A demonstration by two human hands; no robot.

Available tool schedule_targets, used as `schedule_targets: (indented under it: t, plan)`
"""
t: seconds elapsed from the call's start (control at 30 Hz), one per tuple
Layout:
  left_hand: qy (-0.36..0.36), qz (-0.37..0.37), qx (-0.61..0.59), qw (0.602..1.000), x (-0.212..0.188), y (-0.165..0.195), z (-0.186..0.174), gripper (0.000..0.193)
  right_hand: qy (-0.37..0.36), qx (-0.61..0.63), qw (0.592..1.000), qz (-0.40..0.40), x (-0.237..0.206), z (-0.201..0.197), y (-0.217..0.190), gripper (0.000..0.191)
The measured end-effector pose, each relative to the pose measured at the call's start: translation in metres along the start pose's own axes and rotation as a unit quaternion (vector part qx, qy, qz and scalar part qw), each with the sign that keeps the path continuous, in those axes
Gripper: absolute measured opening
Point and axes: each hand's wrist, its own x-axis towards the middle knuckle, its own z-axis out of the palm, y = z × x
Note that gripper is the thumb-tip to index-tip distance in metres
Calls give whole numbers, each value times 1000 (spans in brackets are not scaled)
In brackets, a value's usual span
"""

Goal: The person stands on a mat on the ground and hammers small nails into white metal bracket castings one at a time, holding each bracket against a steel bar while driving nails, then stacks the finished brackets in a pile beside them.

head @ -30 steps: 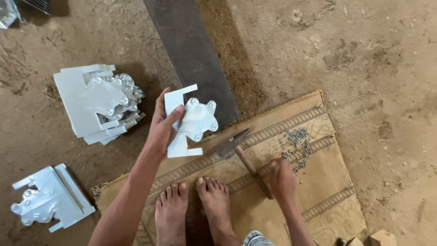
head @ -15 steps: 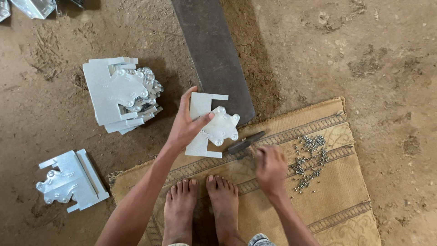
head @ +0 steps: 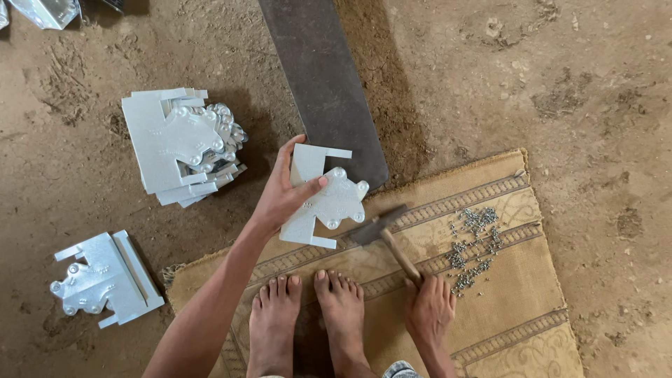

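My left hand [head: 283, 194] is shut on a white metal bracket [head: 329, 199], with a scalloped plate on top, and steadies it at the near end of a dark flat metal slab [head: 318, 77]. My right hand [head: 428, 309] grips the wooden handle of a hammer [head: 388, 234]. The hammer's head lies just right of the bracket, low over a woven mat [head: 504, 336]. My bare feet [head: 308, 315] rest on the mat between the two hands.
A scatter of small metal rivets [head: 472, 245] lies on the mat to the right of the hammer. A stack of white brackets [head: 178, 143] sits on the dirt floor at left. Another bracket set [head: 101, 280] is at lower left. More metal pieces [head: 42, 10] sit at the top left corner.
My right hand has slid back along the hammer's handle to its end, and the hammer head now sits beside the bracket. My left hand keeps hold of the bracket.
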Motion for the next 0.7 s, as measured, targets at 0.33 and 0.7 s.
schedule_targets:
  t: [0.33,0.7]
  plan:
    - [11,6,21,1000,2,-10,4,91,40,328,943,25,-20,-110,-21,39]
    - [16,21,129,991,1,-1,-1,85,53,226,968,-94,18,-122,-32,19]
